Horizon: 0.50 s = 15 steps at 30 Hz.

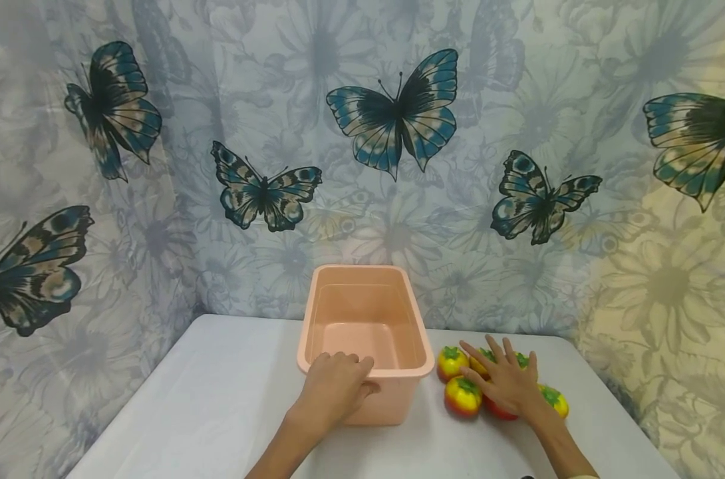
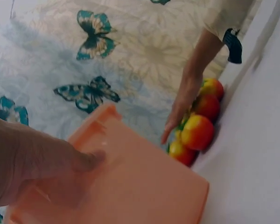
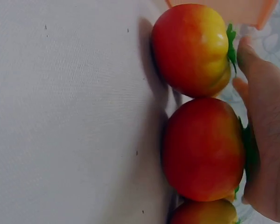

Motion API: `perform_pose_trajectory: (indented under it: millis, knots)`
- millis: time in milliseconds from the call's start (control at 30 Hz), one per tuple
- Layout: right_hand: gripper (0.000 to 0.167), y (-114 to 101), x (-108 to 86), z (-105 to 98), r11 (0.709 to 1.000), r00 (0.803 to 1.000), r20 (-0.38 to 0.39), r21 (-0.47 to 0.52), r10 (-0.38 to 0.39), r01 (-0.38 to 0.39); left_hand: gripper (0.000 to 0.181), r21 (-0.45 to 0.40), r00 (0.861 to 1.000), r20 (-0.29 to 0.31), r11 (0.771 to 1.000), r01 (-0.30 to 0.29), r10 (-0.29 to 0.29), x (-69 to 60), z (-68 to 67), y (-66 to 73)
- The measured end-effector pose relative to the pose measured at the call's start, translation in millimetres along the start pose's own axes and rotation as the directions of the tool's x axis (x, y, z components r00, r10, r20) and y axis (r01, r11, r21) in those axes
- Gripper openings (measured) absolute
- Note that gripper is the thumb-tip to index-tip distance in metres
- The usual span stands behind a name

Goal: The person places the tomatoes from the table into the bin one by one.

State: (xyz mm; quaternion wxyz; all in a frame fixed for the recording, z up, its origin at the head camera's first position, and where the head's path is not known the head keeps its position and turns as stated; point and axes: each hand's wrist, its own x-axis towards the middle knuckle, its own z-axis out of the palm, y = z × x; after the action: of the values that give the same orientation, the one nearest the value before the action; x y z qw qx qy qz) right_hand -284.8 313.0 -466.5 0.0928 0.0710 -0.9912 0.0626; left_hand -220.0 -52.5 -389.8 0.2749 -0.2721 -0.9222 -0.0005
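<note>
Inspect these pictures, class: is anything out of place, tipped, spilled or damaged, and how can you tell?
Nothing stands out. The peach-coloured bin stands upright on the white table, and the red-and-yellow fruits sit grouped beside it, green tops up. No spill or damage shows, though some fruits are partly hidden.

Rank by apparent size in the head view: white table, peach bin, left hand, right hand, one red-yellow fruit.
White table
Peach bin
Left hand and right hand, too alike to rank
Red-yellow fruit
</note>
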Motion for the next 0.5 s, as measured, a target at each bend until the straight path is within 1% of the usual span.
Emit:
perform_pose_trajectory:
  millis: [100, 167, 233, 400, 500]
  knots:
    - [0.069, 1.0, 1.7, 3.8, 1.000, 0.999, 0.033, -0.016, 0.010, -0.010, 0.033, -0.051, 0.999, -0.011, 0.997, -0.051, 0.051, 1.9, 5.6, -6.0]
    - [0.069, 2.4, 1.8, 7.5, 1.000, 0.999, 0.048, -0.026, 0.012, -0.011, 0.031, -0.057, 0.997, -0.028, 0.996, -0.076, 0.074, 2.3, 8.5, -8.3]
    - [0.069, 4.0, 2.0, 11.3, 1.000, 0.999, 0.046, -0.027, 0.016, -0.014, 0.031, -0.044, 0.994, -0.049, 0.994, -0.097, 0.095, 2.9, 11.2, -9.7]
    - [0.070, 5.4, 4.4, 14.5, 0.999, 0.999, 0.032, -0.036, 0.021, -0.020, 0.033, -0.024, 0.990, -0.091, 0.994, -0.109, 0.107, 5.9, 16.5, -10.0]
    - [0.071, 4.0, 7.8, 13.4, 0.999, 0.998, 0.054, -0.025, 0.027, -0.026, 0.035, -0.013, 0.988, -0.107, 0.994, -0.111, 0.109, 8.1, 16.7, -9.7]
